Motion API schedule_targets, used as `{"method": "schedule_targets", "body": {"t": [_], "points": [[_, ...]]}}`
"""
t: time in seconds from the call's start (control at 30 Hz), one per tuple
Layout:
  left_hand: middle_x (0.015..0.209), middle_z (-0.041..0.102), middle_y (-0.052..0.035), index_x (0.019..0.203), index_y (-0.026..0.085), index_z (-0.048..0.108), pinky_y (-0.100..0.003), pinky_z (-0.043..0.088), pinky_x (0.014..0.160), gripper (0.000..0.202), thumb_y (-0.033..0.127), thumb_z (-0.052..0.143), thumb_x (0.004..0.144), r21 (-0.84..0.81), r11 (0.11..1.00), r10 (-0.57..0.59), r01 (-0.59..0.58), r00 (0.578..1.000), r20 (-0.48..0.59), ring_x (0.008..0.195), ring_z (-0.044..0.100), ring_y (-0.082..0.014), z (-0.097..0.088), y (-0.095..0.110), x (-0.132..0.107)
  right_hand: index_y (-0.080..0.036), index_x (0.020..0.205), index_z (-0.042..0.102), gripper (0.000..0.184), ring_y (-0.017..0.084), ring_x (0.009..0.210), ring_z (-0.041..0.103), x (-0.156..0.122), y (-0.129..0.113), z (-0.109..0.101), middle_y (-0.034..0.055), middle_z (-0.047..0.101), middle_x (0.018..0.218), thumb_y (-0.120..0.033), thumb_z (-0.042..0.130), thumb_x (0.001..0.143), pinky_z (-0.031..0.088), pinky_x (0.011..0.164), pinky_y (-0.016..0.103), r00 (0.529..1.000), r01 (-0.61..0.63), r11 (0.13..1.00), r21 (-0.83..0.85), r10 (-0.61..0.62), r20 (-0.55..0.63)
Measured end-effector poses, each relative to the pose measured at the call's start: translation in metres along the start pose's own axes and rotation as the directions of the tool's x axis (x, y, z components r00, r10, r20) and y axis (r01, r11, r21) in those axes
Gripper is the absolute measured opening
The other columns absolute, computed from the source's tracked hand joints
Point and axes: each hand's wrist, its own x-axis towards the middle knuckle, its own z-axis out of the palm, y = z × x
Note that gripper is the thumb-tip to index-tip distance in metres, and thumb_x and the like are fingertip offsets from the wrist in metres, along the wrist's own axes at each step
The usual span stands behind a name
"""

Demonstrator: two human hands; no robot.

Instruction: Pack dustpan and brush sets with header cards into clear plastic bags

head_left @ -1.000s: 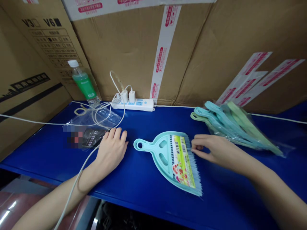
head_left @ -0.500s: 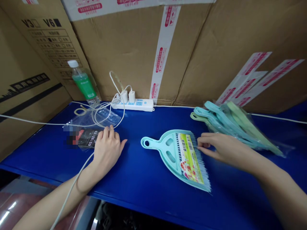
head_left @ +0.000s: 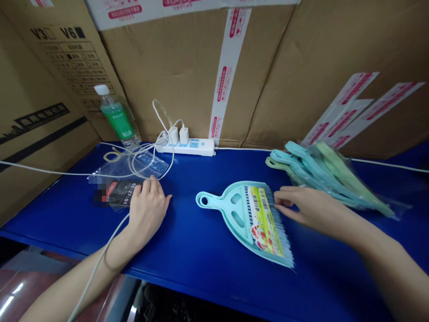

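The dustpan is lying right of centre in the frame, its handle pointing left and the brush nesting in it. The right hand is resting right at the bristles, fingertips drawn close together; whether they are pinching any, the view is not showing. The left hand is overlapping the phone at centre left, thumb spreading from the fingers. Good handling is probably calling for light contact, as pressing is likely to be bending bristles. Blue surface is separating handle and left hand, giving sideways room. The front edge is running below; packs are limiting movement at upper right.
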Motion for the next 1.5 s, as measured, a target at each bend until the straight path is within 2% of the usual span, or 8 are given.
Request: {"method": "schedule_targets", "body": {"t": [0.27,0.43,0.6,0.83,0.97,1.2,1.37,1.5], "points": [[0.123,0.06,-0.0317,0.113,-0.01,0.063,-0.046,0.05,0.074,0.045,0.025,0.048,0.09,-0.027,0.999,-0.032,0.034,0.998,0.059,0.094,0.063,-0.0391,-0.002,0.001,0.0,-0.023,0.068,0.053,0.02,0.018,0.06,0.06,0.0,0.007,0.008,0.0022,0.061,0.071,-0.016,0.044,0.084,0.039,0.054,0.027,0.996,0.041,0.999,0.009,-0.04,-0.074],[0.116,0.063,-0.0306,0.116,-0.006,0.063,-0.048,0.05,0.071,0.045,0.024,0.043,0.09,-0.083,0.996,-0.031,0.029,0.999,-0.019,0.092,0.062,-0.0385,0.002,-0.002,-0.002,-0.023,0.067,0.054,0.021,0.018,0.056,0.057,-0.001,0.007,0.008,0.0028,0.061,0.069,-0.015,0.044,0.083,0.036,0.051,0.027,0.983,0.102,0.994,-0.037,-0.106,-0.152],[0.113,0.064,-0.0291,0.112,-0.002,0.066,-0.046,0.05,0.069,0.04,0.022,0.042,0.09,-0.164,0.985,0.025,-0.046,0.991,-0.13,0.091,0.062,-0.0376,0.005,-0.003,-0.003,-0.022,0.066,0.056,0.024,0.021,0.061,0.06,-0.002,0.006,0.005,0.0046,0.062,0.065,-0.014,0.043,0.084,0.04,0.062,0.033,0.97,0.155,0.986,-0.064,-0.164,-0.182],[0.1,0.07,-0.017,0.102,0.007,0.069,-0.04,0.048,0.067,0.033,0.019,0.04,0.094,-0.102,0.973,0.179,-0.208,0.954,-0.242,0.082,0.063,-0.0286,-0.001,0.0,-0.002,-0.022,0.067,0.059,0.023,0.02,0.059,0.061,-0.004,-0.002,0.006,0.0038,0.064,0.069,-0.015,0.045,0.084,0.035,0.051,0.027,0.984,0.011,0.996,-0.094,-0.027,-0.174],[0.093,0.072,-0.0103,0.093,0.012,0.07,-0.036,0.048,0.067,0.024,0.014,0.046,0.091,-0.15,0.935,0.266,-0.321,0.916,-0.301,0.079,0.063,-0.0246,-0.001,0.001,-0.003,-0.022,0.066,0.06,0.024,0.02,0.058,0.061,-0.003,-0.002,0.006,0.0034,0.063,0.066,-0.015,0.045,0.085,0.037,0.053,0.028,0.981,0.03,0.992,-0.121,-0.052,-0.186],[0.083,0.07,-0.0046,0.08,0.016,0.067,-0.033,0.048,0.063,0.023,0.004,0.047,0.083,-0.298,0.814,0.405,-0.498,0.855,-0.323,0.071,0.062,-0.0195,-0.001,0.002,-0.006,-0.022,0.064,0.058,0.019,0.019,0.057,0.059,-0.001,0.004,0.012,0.001,0.061,0.061,-0.017,0.049,0.08,0.04,0.06,0.031,0.96,0.092,0.988,-0.12,-0.121,-0.254],[0.073,0.065,-0.0027,0.075,0.017,0.061,-0.03,0.047,0.059,0.021,0.002,0.047,0.077,-0.37,0.769,0.425,-0.521,0.849,-0.313,0.064,0.059,-0.018,-0.008,0.004,-0.006,-0.023,0.067,0.059,0.024,0.02,0.058,0.061,-0.004,0.0,0.007,0.0032,0.063,0.067,-0.016,0.044,0.084,0.035,0.051,0.027,0.977,0.015,0.997,-0.076,-0.031,-0.211],[0.076,0.064,-0.0023,0.077,0.018,0.057,-0.029,0.048,0.062,0.018,0.003,0.046,0.075,-0.457,0.722,0.46,-0.52,0.854,-0.243,0.067,0.059,-0.0173,-0.012,0.005,-0.009,-0.023,0.067,0.059,0.023,0.019,0.058,0.061,-0.004,0.0,0.007,0.0029,0.063,0.067,-0.016,0.044,0.084,0.036,0.051,0.027,0.978,0.031,0.998,-0.061,-0.043,-0.204]]}}
